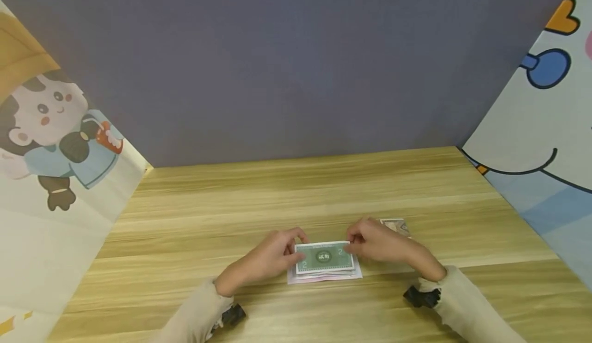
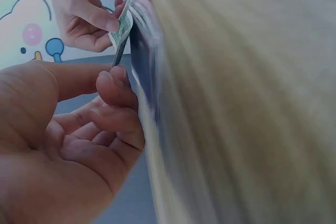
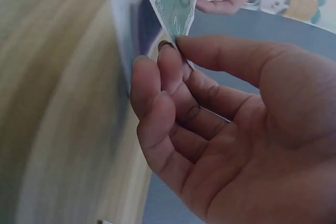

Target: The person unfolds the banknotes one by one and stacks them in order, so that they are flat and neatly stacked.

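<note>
A green banknote (image 1: pixel 324 265) marked with a 2 in its corners is held by both hands above a small stack of notes. My left hand (image 1: pixel 273 254) pinches its left end between thumb and fingers. At the opposite end my right hand (image 1: pixel 376 240) pinches the note the same way, as the right wrist view shows with the green note (image 3: pixel 178 1) slightly bowed. Beneath it lies the stack (image 1: pixel 324 280), with a pinkish sheet at the bottom edge. Seen from the left wrist, the stack (image 2: pixel 144 40) sits close beside the raised note.
Behind my right hand lies another brownish note (image 1: pixel 398 226) on the wood-grain table (image 1: pixel 208 204). A grey panel (image 1: pixel 296 65) stands along the table's back edge. Cartoon-printed panels (image 1: pixel 60 127) flank both sides. Dark straps (image 1: pixel 421 297) sit at the sleeve cuffs.
</note>
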Motion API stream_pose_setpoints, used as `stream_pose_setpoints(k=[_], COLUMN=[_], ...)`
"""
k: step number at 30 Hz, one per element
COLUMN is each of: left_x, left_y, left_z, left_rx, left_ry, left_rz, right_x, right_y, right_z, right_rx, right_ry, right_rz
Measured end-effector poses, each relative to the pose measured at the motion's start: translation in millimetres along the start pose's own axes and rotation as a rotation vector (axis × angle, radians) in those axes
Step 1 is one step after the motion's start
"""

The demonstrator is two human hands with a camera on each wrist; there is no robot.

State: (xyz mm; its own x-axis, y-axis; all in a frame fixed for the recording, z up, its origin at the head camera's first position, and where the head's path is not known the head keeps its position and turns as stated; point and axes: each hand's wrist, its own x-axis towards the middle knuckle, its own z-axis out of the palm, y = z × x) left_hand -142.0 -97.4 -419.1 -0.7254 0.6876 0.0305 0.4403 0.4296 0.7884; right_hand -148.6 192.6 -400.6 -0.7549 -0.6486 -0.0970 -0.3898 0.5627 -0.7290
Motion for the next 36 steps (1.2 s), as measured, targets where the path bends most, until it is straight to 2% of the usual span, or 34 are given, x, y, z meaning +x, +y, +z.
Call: stream_pose_setpoints(k=[9,15,23,28,32,36], left_x=[0.6,0.9,0.2,-0.5,-0.8,-0.6], left_y=[-5.2,-5.4,-5.4,-5.2,-6.4,-7.2], left_z=[3.9,6.0,7.8,7.6,8.1,8.5], left_rx=[0.024,0.034,0.033,0.039,0.049,0.060], left_ry=[-0.002,0.010,0.025,0.029,0.030,0.022], left_rz=[-0.050,-0.071,-0.083,-0.069,-0.034,-0.021], right_x=[3,4,4,5,6,6], right_y=[-1,-3,-7,-12,-15,-15], right_z=[11,16,21,22,25,25], right_rx=[-0.140,-0.274,-0.348,-0.427,-0.439,-0.421], right_ry=[0.060,0.116,0.168,0.231,0.248,0.237], right_rz=[0.005,0.029,0.075,0.124,0.167,0.149])
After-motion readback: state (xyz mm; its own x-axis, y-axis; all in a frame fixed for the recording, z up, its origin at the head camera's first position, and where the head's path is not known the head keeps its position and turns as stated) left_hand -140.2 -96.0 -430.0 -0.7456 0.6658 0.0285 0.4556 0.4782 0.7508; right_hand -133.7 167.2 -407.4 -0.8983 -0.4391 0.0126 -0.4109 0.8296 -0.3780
